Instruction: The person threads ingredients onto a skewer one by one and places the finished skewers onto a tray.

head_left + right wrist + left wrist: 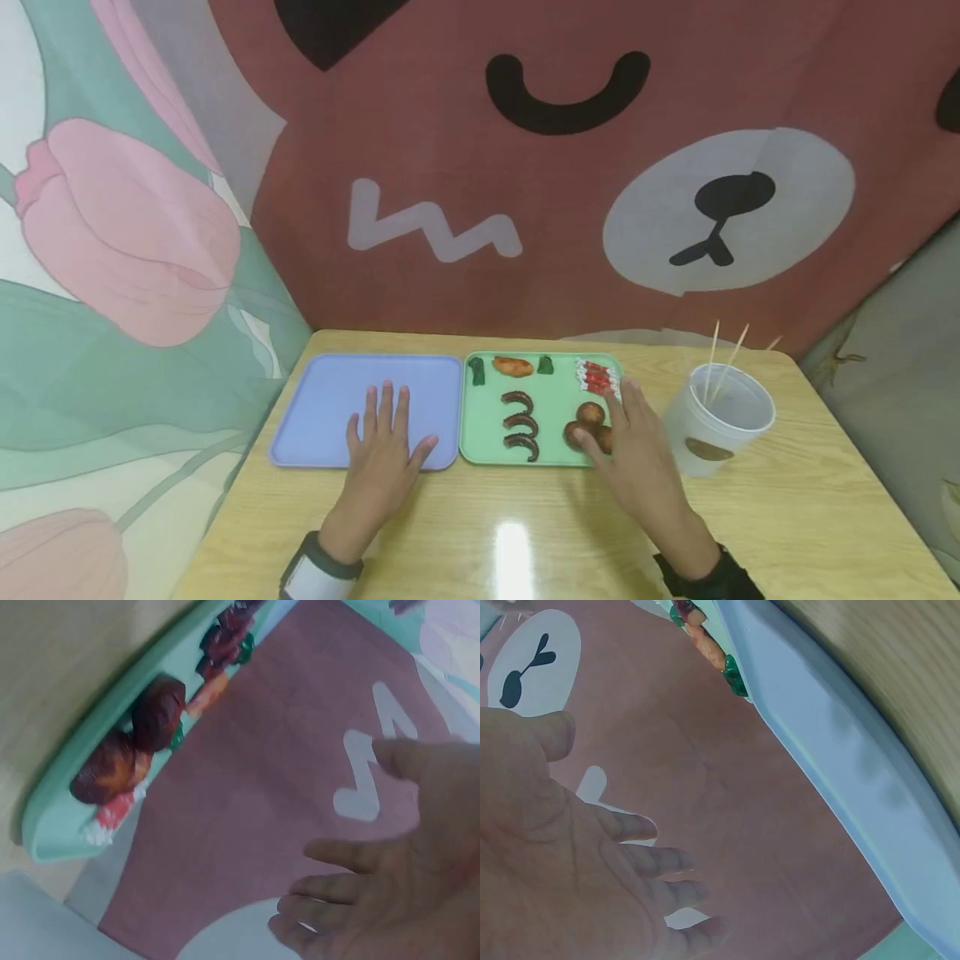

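Fingers straight and spread, the left hand [382, 446] lies palm down over the near part of the blue tray [322, 392]; whether the palm actually touches it is not clear from the head view, and the left wrist view shows the palm held off the tray's rim with the fingers loose. The right hand [637, 446] is likewise flat and spread, holding nothing, over the near right corner of the green tray [555, 400], its fingers partly covering the brown mushrooms [590, 414] and reaching just beside the red-and-white crab sticks [596, 377].

The two trays sit side by side on the light wooden surface [517, 533], edges touching or nearly so. On the green tray, three dark curved sausages [520, 423] lie in a column down the middle. Along its far edge sit a green vegetable piece [476, 371], an orange piece of food [513, 365] and another green piece [545, 364].

To the right of the green tray stands a white paper cup [720, 421] with thin wooden skewers [723, 358] sticking up out of it. Behind the surface hangs a reddish cloth printed with a bear's face [600, 167].
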`<state>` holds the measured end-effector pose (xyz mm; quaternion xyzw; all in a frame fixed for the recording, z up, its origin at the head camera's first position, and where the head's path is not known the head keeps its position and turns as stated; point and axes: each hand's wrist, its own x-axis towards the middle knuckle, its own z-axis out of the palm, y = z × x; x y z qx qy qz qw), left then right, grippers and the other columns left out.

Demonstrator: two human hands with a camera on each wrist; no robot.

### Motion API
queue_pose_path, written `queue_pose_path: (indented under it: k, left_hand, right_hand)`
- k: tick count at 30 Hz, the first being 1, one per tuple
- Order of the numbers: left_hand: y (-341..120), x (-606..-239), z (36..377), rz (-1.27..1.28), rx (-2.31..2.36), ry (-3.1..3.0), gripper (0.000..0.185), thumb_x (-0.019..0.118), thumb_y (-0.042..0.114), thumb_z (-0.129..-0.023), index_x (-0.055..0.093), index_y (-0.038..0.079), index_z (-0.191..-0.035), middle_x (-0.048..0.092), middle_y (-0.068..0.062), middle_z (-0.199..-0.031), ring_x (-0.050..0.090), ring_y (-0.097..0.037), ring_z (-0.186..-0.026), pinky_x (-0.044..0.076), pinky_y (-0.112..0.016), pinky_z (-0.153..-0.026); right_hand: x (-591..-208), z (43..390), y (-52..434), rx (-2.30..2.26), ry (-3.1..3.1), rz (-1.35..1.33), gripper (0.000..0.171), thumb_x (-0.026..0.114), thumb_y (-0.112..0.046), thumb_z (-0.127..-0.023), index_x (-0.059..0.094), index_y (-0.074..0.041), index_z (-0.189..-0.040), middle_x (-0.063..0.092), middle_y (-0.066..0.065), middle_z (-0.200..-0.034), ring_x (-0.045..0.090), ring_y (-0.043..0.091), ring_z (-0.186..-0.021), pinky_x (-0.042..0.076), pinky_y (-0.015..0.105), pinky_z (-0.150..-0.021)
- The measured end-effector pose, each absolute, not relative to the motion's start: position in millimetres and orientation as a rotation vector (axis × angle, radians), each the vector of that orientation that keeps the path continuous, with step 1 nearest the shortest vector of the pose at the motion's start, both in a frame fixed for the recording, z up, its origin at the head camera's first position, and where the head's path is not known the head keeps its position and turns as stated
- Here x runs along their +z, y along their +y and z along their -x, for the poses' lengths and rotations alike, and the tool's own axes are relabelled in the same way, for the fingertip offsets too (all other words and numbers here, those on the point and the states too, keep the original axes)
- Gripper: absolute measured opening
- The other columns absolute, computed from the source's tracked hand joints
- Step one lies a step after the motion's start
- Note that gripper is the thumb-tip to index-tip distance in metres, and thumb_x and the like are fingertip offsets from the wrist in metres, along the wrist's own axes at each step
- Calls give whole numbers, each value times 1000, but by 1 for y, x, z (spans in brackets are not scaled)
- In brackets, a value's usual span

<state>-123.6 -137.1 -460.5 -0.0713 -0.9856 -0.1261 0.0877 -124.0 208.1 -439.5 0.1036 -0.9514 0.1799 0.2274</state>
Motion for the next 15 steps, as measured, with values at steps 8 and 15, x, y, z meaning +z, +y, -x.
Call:
queue_pose_path:
  k: [8,15]
  left_hand:
    - [-139,-462,120,201,-419,-2934,80,47,51,-97,13,7,-154,4,-19,-161,-1,-40,-148,10,-66,-111]
    - [-135,-458,117,226,-451,-2932,79,45,51,-97,13,7,-153,3,-18,-160,-1,-39,-148,10,-65,-112]
  right_hand:
    - [-411,139,239,540,-2291,-125,43,72,-6,-81,53,11,-115,51,30,-107,47,45,-99,41,53,-79]
    - [-402,155,271,506,-2434,10,37,68,-6,-88,54,17,-114,54,36,-105,51,52,-95,45,60,-77]
